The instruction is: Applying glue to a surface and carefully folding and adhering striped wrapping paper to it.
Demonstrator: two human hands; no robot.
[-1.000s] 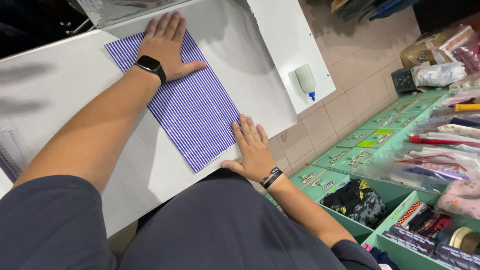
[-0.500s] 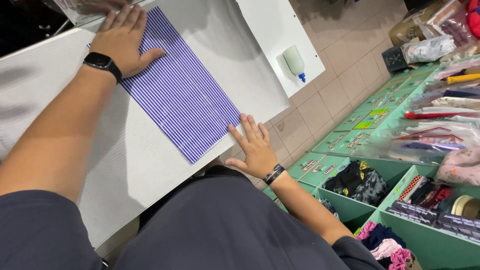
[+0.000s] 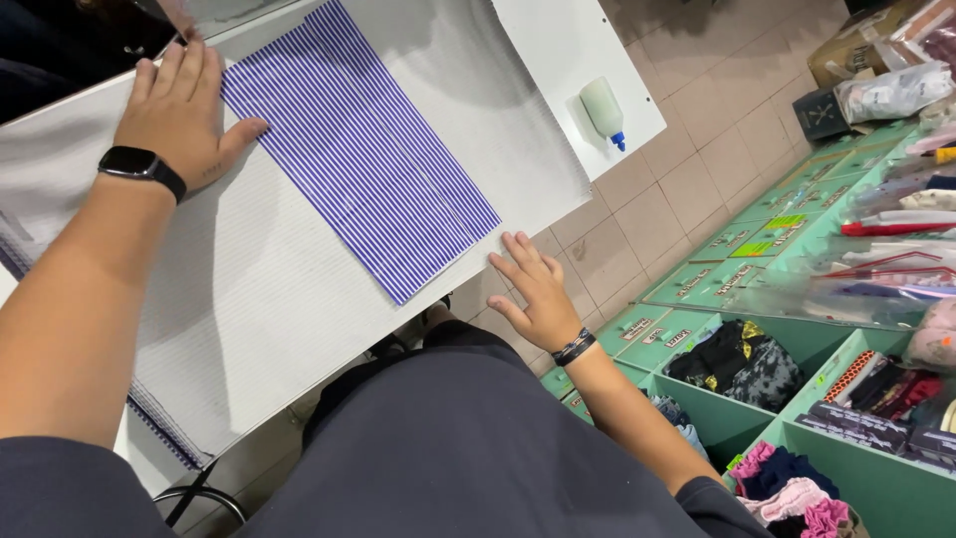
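Rectangular cloth (image 3: 358, 149) with fine purple-and-white stripes, lying flat and diagonal on white board (image 3: 249, 299), left hand (image 3: 179, 110) open, palm pressed beside its far edge, right hand (image 3: 538, 294) open, fingers spread, holding nothing, off the near corner.

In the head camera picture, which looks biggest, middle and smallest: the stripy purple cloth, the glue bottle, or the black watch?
1. Stripy purple cloth, by far the biggest.
2. Glue bottle.
3. Black watch, though it looks close to the bottle in size.
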